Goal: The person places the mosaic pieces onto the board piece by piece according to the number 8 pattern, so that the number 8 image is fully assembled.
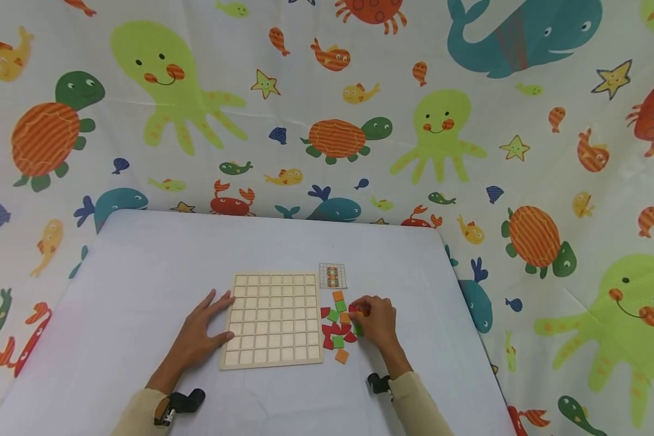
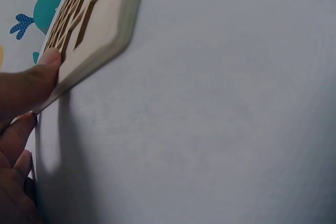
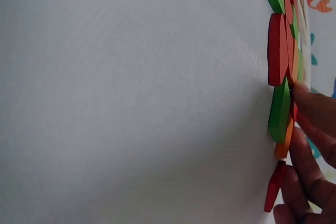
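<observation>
My left hand (image 1: 197, 330) rests at the left edge of a wooden grid board (image 1: 272, 364), fingers spread, the thumb lower down on its frame. In the left wrist view the thumb (image 2: 31, 85) lies on the board's rim (image 2: 97, 45), with other fingers below the edge. My right hand (image 1: 377, 319) is over the right side of a group of flat coloured pieces, fingers bent down. In the right wrist view its fingertips are right at a green piece (image 3: 280, 111), an orange piece (image 3: 285, 142) and a red piece (image 3: 274, 187); I cannot tell whether they pinch one.
Several red, green and orange pieces, among them an orange square (image 1: 341, 356), lie right of the board. A small pattern card (image 1: 324, 283) lies at the board's far right corner. A white cloth (image 1: 158, 272) covers the table; a sea-animal curtain (image 1: 300, 103) hangs behind.
</observation>
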`<state>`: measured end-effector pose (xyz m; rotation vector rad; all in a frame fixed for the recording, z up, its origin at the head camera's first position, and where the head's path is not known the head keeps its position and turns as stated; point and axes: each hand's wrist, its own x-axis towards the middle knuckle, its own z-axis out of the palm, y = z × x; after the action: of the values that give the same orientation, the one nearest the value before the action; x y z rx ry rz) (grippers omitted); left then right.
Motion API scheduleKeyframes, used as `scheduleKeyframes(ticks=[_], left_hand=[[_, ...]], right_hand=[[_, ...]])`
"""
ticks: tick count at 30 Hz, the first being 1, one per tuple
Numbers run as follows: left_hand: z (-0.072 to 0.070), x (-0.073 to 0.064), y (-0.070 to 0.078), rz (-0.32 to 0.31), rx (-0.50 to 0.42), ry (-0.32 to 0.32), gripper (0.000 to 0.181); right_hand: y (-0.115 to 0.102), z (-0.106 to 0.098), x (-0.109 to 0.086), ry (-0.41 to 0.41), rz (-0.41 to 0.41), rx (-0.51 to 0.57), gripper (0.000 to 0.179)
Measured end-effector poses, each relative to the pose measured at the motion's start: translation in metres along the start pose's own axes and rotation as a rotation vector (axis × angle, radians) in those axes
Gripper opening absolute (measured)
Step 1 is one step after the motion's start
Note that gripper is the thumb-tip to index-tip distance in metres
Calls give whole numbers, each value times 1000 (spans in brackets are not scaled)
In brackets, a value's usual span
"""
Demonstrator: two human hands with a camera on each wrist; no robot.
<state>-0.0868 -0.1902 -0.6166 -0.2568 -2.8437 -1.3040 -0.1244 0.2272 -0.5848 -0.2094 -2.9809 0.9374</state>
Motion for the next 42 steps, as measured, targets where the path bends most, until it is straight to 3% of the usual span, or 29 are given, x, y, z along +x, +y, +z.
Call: scheduleKeyframes(ticks=[6, 13, 19, 25, 34, 42], left_hand=[[-2, -1, 2, 0, 0, 11, 81], [0, -1, -2, 13, 2, 8, 81], [-1, -2, 1, 12, 6, 12, 81], [-1, -1, 1, 5, 1, 9, 81], [0, 0, -2, -17, 7, -11, 81], [0, -1, 1, -6, 15, 3, 81]], right_hand=[[-2, 4, 2, -13, 45, 38, 19], [-11, 8, -1, 9, 52, 192, 20], [-34, 15, -3, 46, -15, 292, 15], [-62, 27, -2, 16, -130, 367, 13], [-104, 57, 4, -27, -272, 330, 10], [-139, 83, 14, -94, -256, 201, 7]])
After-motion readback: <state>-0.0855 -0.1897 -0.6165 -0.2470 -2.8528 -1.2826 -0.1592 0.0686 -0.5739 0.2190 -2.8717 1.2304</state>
